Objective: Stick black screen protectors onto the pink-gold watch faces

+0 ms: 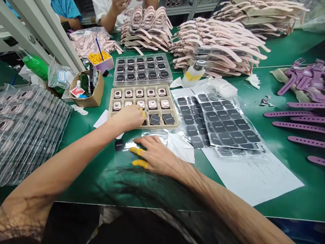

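Note:
My left hand (129, 118) reaches into the front row of a beige tray (175, 124) of square watch cases. Its fingers are bent downward and pressed together, with yellow finger cots on the tips; whatever they grip is hidden. A row of pink-rimmed watch cases (139, 92) lies face up at the back. Two watch cases with black square films (168, 118) sit at the front right. Palm down on the green table, my right hand (158, 154) has its fingers apart, two in yellow cots. Near its fingertips lies a loose black square label (119, 145) on clear film.
A clear tray of dark squares (140, 75) stands behind. Label sheets (228, 123), white paper (256, 179) and a bottle (194, 73) are right. Stacked clear trays (30, 135) and a cardboard box (96, 93) stand left. Purple straps (302, 127) lie far right, pink straps (215, 40) behind.

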